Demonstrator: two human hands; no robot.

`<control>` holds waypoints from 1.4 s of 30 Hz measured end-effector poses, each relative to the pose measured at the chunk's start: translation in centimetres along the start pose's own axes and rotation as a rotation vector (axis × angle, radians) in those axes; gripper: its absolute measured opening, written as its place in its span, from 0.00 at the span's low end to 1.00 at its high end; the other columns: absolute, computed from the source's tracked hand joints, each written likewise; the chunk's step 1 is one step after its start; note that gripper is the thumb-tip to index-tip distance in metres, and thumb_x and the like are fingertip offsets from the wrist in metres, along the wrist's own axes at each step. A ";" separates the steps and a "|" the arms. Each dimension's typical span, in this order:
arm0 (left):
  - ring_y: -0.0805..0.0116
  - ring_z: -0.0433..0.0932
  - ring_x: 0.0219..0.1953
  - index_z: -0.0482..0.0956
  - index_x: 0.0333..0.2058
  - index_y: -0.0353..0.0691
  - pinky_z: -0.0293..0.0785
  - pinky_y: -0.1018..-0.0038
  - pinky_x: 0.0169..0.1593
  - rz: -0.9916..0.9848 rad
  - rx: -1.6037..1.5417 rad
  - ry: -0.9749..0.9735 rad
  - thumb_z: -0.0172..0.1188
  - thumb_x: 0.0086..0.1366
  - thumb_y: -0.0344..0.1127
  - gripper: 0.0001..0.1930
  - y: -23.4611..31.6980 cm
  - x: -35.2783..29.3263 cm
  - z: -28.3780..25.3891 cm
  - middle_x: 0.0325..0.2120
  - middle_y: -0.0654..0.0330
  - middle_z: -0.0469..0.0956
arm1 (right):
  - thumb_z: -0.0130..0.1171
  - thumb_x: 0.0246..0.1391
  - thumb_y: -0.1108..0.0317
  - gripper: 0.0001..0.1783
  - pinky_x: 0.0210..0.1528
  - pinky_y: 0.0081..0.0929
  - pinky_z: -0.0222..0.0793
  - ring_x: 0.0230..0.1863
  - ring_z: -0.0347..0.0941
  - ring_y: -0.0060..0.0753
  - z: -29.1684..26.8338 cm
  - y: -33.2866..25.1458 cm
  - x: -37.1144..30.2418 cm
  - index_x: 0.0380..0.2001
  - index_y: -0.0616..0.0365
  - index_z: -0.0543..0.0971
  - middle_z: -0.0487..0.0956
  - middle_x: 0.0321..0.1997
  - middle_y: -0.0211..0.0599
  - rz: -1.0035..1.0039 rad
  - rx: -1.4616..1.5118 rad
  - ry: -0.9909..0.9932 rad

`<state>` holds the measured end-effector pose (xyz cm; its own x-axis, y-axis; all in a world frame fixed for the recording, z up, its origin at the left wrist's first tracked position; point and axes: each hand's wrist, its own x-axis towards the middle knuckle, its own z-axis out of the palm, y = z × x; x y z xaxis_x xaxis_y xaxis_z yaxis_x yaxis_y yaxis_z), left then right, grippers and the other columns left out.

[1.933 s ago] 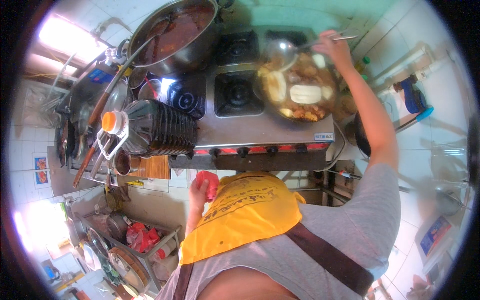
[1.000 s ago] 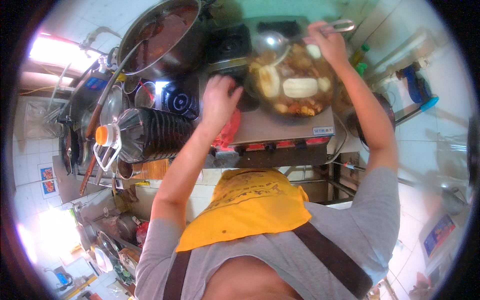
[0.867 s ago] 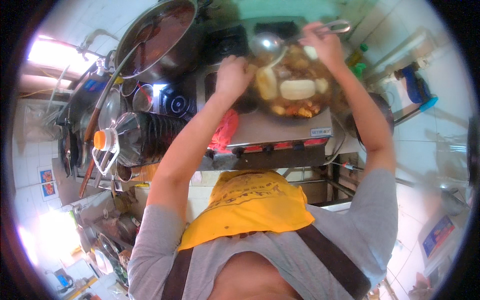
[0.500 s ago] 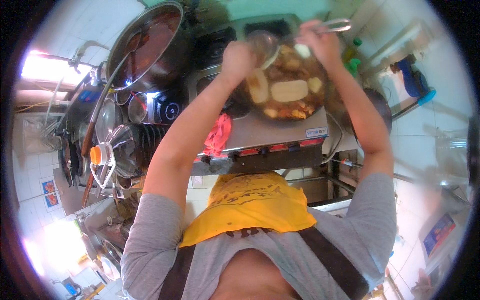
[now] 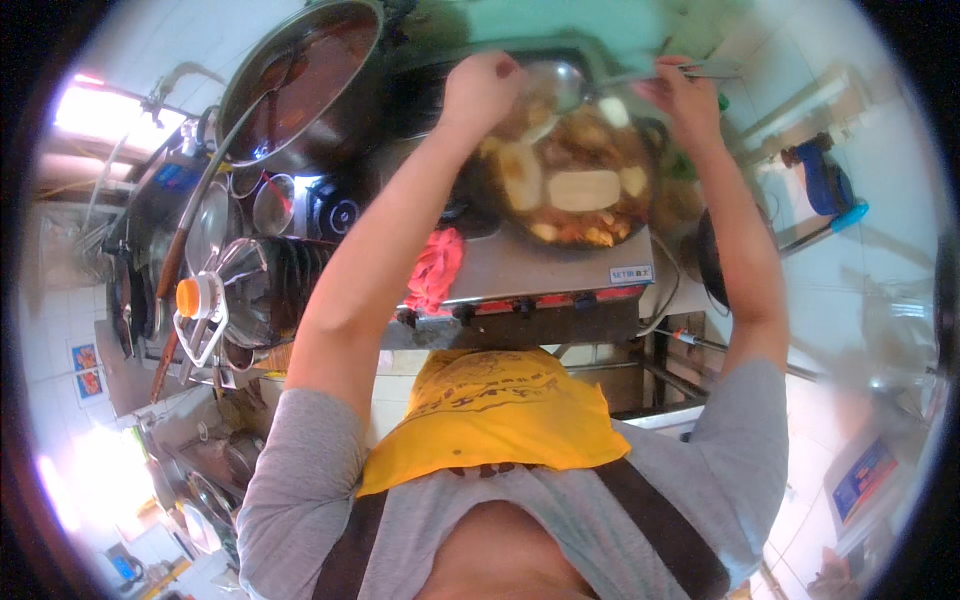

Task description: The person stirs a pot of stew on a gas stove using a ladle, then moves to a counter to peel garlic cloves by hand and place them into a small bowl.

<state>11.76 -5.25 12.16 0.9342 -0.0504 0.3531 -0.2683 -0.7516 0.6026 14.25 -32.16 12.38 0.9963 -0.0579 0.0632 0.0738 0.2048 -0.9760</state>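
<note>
Ladle point(image 5: 563, 85), one o'clock over the pan point(image 5: 632, 228) of food point(image 5: 583, 191), lies three-to-nine, bowl at nine; my right hand point(image 5: 688, 100) clamps its handle, curled left hand's point(image 5: 485, 88) grip unclear. Eleven-o'clock pot point(image 5: 338, 118): red liquid point(image 5: 325, 72).

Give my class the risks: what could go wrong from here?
The left hand is close to the large, round, dark pan of brown and white food; a hot rim might burn it.
The right hand grips a shiny metal ladle at the pan's far side; a slip could splash food.
The crumpled red cloth near the front of the silver metal stove might slide off.
</note>
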 end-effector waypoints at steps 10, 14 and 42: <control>0.72 0.74 0.32 0.76 0.32 0.35 0.69 0.77 0.37 0.006 -0.531 -0.366 0.57 0.58 0.29 0.04 3.7 -20.8 -9.3 0.27 0.60 0.75 | 0.54 0.50 0.71 0.12 0.42 0.33 0.78 0.37 0.76 0.48 11.1 -5.9 5.0 0.35 0.70 0.69 0.72 0.32 0.47 -0.091 0.127 -0.218; 0.73 0.74 0.30 0.76 0.34 0.35 0.70 0.78 0.36 -0.301 -0.608 -0.372 0.57 0.58 0.31 0.07 1.4 -28.8 -11.9 0.27 0.59 0.76 | 0.53 0.51 0.72 0.16 0.47 0.36 0.76 0.41 0.74 0.51 20.4 -6.1 5.4 0.38 0.76 0.66 0.73 0.36 0.57 -0.067 0.185 -0.367; 0.78 0.67 0.24 0.74 0.33 0.32 0.63 0.82 0.29 -0.846 -1.054 -0.064 0.50 0.61 0.25 0.05 -7.3 -42.7 -15.3 0.25 0.61 0.75 | 0.54 0.54 0.70 0.08 0.37 0.20 0.71 0.34 0.71 0.22 15.7 -11.2 -4.3 0.37 0.61 0.73 0.74 0.32 0.33 -0.493 -0.108 -0.255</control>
<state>-29.73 12.47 3.65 0.9030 0.1211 -0.4123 0.3653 0.2887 0.8850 9.83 -18.89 26.33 0.8249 0.1189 0.5527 0.5420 0.1116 -0.8329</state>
